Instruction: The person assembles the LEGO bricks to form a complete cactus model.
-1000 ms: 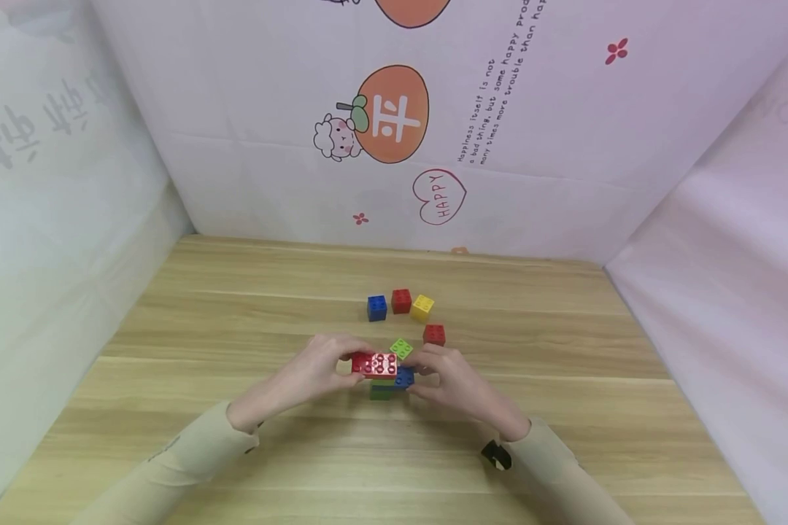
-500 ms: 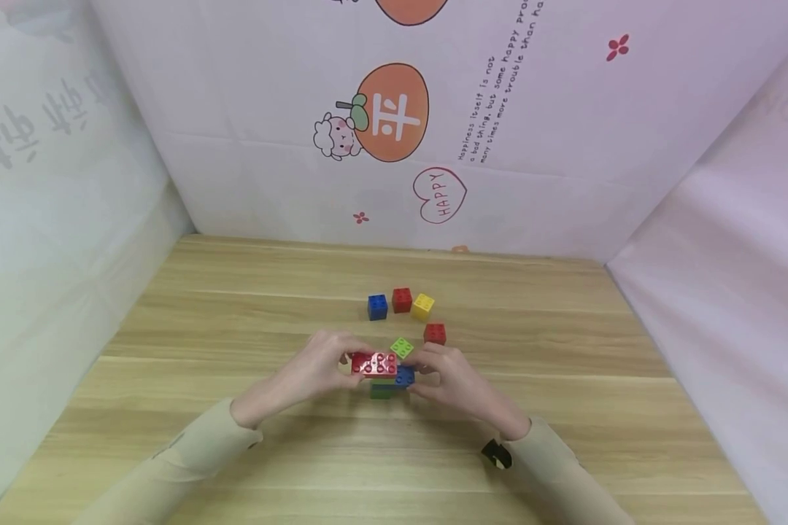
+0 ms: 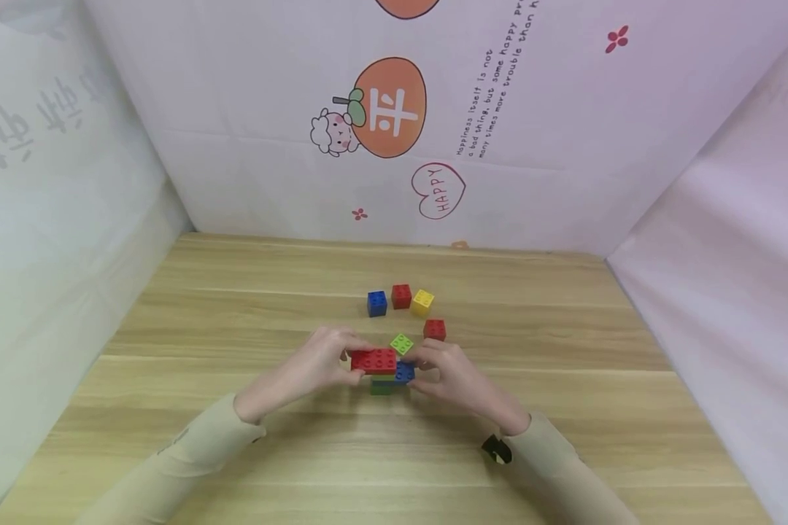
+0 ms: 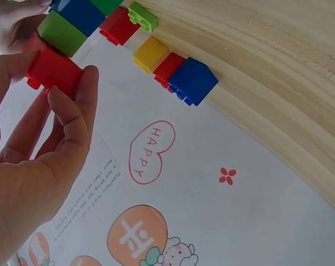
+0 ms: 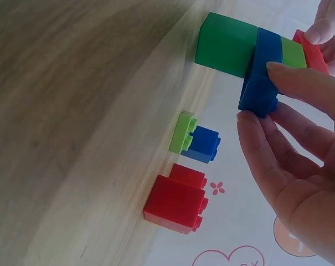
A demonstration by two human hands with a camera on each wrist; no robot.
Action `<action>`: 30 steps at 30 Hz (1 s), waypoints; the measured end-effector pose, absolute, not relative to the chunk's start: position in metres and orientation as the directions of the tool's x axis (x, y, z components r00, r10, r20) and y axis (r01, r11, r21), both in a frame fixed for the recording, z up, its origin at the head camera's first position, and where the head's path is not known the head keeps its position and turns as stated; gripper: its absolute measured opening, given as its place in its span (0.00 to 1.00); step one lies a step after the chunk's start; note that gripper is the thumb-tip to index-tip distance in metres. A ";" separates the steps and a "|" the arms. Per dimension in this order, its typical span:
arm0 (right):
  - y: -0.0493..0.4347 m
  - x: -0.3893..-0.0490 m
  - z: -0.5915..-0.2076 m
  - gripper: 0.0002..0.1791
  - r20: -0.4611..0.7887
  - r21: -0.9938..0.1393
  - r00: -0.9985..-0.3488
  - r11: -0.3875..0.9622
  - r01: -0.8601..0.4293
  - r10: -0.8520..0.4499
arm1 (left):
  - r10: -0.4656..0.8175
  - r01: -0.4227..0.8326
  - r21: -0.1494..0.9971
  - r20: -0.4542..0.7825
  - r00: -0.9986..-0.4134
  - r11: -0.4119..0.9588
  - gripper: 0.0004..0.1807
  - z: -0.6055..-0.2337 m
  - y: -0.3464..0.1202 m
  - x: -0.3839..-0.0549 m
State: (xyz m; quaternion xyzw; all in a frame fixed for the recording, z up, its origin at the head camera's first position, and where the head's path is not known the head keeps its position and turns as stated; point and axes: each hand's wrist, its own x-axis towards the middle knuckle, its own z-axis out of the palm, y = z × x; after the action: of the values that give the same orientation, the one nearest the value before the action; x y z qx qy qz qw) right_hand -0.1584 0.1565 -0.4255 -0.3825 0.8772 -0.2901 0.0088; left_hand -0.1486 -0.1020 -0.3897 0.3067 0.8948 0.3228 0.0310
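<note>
In the head view, a stack of toy building bricks stands at the middle of the table. A dark green brick (image 5: pixel 225 44) is its base, with a long blue brick (image 3: pixel 403 372) above that juts out to the right. A light green brick (image 4: pixel 62 34) comes on top of the blue one, then a long red brick (image 3: pixel 376 361) that reaches out to the left. My left hand (image 3: pixel 322 362) pinches the red brick's left end between thumb and fingers. The blue brick's right end is held by my right hand (image 3: pixel 452 373), thumb on one side and fingers on the other.
Behind the stack lie a thin light green brick (image 3: pixel 402 344) and a small red brick (image 3: pixel 435 329). Farther back are a blue brick (image 3: pixel 377 303), another red brick (image 3: pixel 401 296) and a yellow brick (image 3: pixel 423 302). Printed white cloth (image 3: pixel 269 182) walls off the wooden table (image 3: pixel 236 306).
The head view has shifted slightly, so everything sits a little higher in it. Both hands keep their grips on the stack, and the glare on the red brick's top has faded.
</note>
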 end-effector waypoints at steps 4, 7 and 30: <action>0.156 -0.159 -0.424 0.18 0.189 -0.520 -0.717 0.551 -0.653 -0.671 | 0.562 0.524 0.579 0.132 -0.816 0.625 0.23 -0.392 -0.101 -0.147; 0.156 -0.159 -0.424 0.18 0.187 -0.522 -0.717 0.550 -0.652 -0.672 | 0.558 0.517 0.580 0.125 -0.820 0.629 0.22 -0.393 -0.101 -0.146; 0.155 -0.158 -0.428 0.18 0.218 -0.524 -0.708 0.532 -0.665 -0.671 | 0.508 0.427 0.714 0.115 -0.853 0.555 0.20 -0.402 -0.098 -0.150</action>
State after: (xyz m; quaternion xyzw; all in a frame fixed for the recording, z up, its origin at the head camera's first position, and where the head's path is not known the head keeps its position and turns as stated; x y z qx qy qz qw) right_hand -0.1583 0.1552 -0.4279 -0.3817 0.8752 -0.2972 0.0053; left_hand -0.1501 -0.0984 -0.4023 0.2656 0.8802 0.3898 0.0524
